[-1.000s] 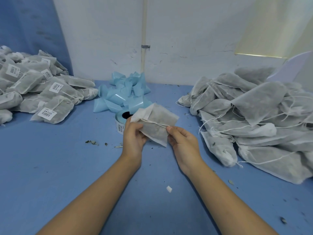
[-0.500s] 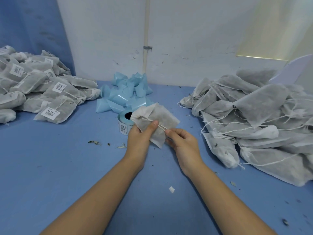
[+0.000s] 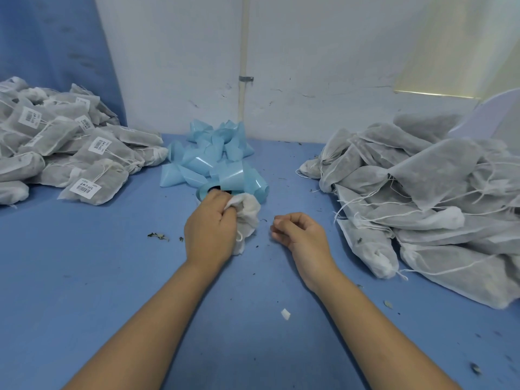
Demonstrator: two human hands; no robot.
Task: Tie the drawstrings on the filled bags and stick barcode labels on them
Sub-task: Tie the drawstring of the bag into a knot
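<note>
My left hand (image 3: pixel 210 229) grips the bag (image 3: pixel 249 213) at its bunched neck. My right hand (image 3: pixel 298 232) is curled just beside it; can't tell if it's pinching the drawstring (image 3: pixel 239 238). Tying step, knot next.

The bag (image 3: pixel 249 218) and label roll (image 3: pixel 202 192) are largely hidden by the left hand (image 3: pixel 209 229) — the labelled pile (image 3: pixel 56 153) is cut off at the left edge, the unlabelled pile (image 3: pixel 422 192) at the right — and the print on the labels (image 3: pixel 85 188) cannot be read.

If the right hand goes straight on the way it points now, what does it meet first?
Probably the crumpled white fabric bag gripped by the left hand; only blue table lies between, though depth is unclear.
</note>
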